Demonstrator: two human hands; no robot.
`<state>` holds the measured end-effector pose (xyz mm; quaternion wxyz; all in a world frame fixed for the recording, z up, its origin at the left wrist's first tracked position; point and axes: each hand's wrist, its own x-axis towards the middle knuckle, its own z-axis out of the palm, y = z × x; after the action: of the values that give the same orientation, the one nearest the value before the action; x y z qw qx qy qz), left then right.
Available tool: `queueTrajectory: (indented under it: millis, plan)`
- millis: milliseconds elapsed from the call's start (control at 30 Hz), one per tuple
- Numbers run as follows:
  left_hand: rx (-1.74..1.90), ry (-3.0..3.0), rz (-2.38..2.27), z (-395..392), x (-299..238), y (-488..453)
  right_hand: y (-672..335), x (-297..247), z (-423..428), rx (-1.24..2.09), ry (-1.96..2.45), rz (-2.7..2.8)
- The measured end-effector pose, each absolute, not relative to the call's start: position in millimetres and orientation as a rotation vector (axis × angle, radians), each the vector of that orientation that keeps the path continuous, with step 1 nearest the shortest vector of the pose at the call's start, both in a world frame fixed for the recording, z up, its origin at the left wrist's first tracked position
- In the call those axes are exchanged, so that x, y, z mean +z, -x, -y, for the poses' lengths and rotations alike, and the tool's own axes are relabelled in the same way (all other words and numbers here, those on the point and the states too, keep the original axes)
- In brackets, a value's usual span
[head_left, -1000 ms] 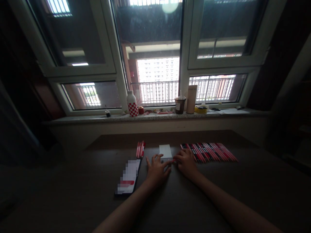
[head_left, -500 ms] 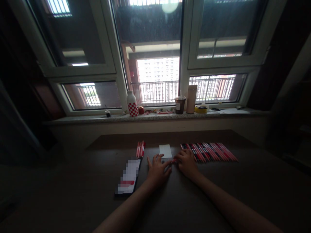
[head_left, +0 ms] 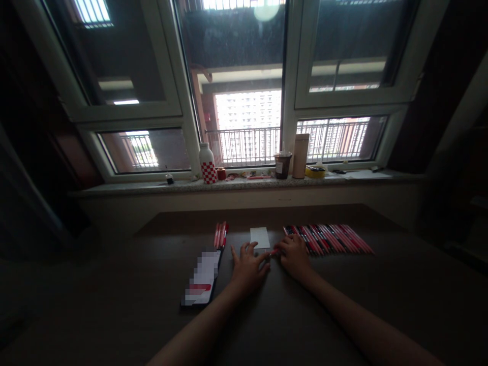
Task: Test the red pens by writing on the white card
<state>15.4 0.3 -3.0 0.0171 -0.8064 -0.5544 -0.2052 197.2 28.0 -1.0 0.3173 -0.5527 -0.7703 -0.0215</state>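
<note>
A slim red pen or pencil [head_left: 273, 252], mostly hidden, lies between my hands just above the dark tabletop. My right hand [head_left: 294, 255] is closed around its right part, fingers curled. On the other side my left hand [head_left: 247, 265] has its fingers spread, with a fingertip at the red piece's left end; thumb and forefinger look apart. Right behind the left fingers lies a small pale square of paper [head_left: 260, 237]. Beyond my right hand a long row of red and black pens or pencils [head_left: 331, 239] lies side by side. Several similar ones [head_left: 220, 235] form a small group to the left.
A phone [head_left: 202, 278] with a blurred screen lies left of my left hand. On the windowsill [head_left: 244, 185] stand a checkered bottle [head_left: 208, 165], a drink cup [head_left: 282, 165], a tan flask [head_left: 301, 156] and a yellow tape roll [head_left: 315, 172]. The brown table [head_left: 114, 290] has angled back corners.
Hardly anything differs. Both hands stay in the same place around the red piece, with only a slight shift of the right fingers.
</note>
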Motion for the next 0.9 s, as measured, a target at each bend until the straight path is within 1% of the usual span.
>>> queueTrajectory:
  millis: [900]
  plan:
    - [-0.646,2.480,1.709,0.5,-2.7,-15.0,-197.5,-3.9,-30.4,-0.058,1.453,2.047]
